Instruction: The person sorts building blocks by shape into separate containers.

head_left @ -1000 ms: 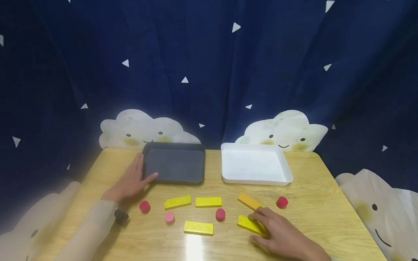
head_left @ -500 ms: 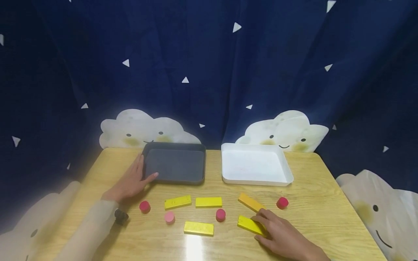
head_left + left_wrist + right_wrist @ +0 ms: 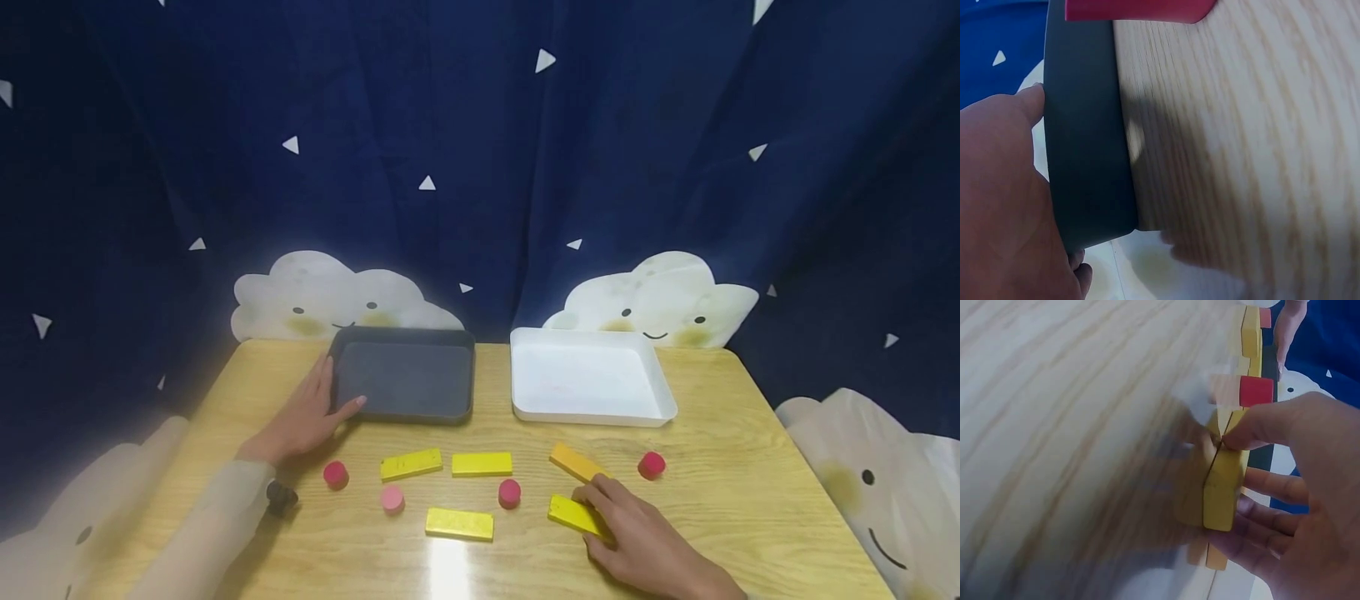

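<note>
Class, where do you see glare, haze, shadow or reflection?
Head: glare on the table below the front yellow block, haze softening the left sleeve; left wrist: a dark shadow on the table beside the grey tray; right wrist: tabletop reflections of the red piece and gripped yellow block.

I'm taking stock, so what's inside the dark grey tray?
Nothing shows inside the dark grey tray; most of its floor is visible. The left grip covers the near-left corner, so that bit cannot be seen.
</note>
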Tool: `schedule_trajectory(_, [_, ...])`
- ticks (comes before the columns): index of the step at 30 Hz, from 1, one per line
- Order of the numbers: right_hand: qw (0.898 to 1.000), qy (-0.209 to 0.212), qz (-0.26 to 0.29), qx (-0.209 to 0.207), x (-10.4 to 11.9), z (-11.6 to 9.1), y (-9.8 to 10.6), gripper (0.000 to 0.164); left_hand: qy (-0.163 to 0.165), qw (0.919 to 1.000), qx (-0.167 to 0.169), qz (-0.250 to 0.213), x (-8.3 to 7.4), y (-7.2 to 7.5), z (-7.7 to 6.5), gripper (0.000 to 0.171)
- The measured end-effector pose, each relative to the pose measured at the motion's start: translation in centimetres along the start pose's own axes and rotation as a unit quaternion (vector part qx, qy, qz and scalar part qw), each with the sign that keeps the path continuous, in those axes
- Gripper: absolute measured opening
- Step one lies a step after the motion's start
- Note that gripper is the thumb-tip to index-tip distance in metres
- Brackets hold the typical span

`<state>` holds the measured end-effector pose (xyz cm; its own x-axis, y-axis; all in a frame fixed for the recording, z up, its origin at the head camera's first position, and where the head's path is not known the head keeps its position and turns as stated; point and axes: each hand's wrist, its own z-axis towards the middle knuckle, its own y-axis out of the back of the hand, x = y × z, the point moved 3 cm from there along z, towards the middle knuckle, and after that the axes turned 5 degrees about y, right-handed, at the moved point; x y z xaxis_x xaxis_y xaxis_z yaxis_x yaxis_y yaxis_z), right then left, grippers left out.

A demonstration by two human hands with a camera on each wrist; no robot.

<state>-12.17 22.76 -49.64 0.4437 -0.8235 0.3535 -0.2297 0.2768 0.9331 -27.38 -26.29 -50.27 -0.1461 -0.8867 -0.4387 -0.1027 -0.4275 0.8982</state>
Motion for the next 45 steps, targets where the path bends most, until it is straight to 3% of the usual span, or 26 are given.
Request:
schedule_trajectory(5, [1.000,0.015,-0.014,-0.019,0.1,0.2,-0.2,0.039,-0.003,1.0000,-0.004,0.001,-0.1,0.0,0.2,0.111])
schedule_trajectory(12, [0.997,0.055,0.008,-0.057,0.2,0.4,-0.4,0.039,-0.011,0.9998,-0.013,0.005,-0.3,0.1,0.1,0.109])
schedule_trajectory(28, [0.995,0.066,0.005,-0.074,0.3,0.7,-0.2,0.041,-0.012,0.9998,-0.015,0.004,-0.3,0.3,-0.1,0.109])
schedule_trajectory(39, [0.996,0.063,-0.015,-0.061,1.5,1.5,1.9,0.040,-0.008,0.9999,-0.015,0.002,-0.3,0.2,-0.1,0.109])
schedule_trajectory(45, [0.991,0.097,-0.029,-0.085,2.3,2.4,3.7,0.043,-0.010,0.9998,-0.018,-0.008,-0.1,-0.2,-0.1,0.111])
